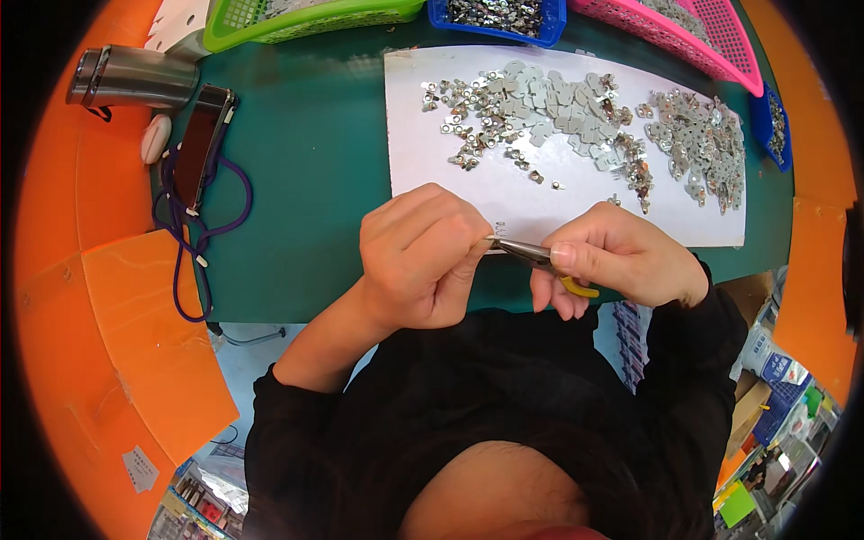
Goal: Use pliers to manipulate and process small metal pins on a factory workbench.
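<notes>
My right hand [621, 256] is closed around a pair of pliers [531, 253] with a yellow handle. Their narrow jaws point left and meet the fingertips of my left hand [423, 256]. That hand is closed, its thumb and forefinger pinched on a tiny piece mostly hidden by the fingers; I cannot make out what it is. Both hands are at the near edge of a white board [414, 162]. Farther back on it lie a heap of flat grey metal plates [562, 103], small shiny metal clips [468, 112] and a pile of mixed metal parts [702, 144].
Along the far edge stand a green basket [306, 27], a blue bin [504, 34], a pink basket [720, 58] and another blue bin [765, 126]. To the left are a steel tumbler [135, 76] and a phone [202, 148] with a purple cord [247, 198]. Orange panels [153, 333] flank the green table [297, 180].
</notes>
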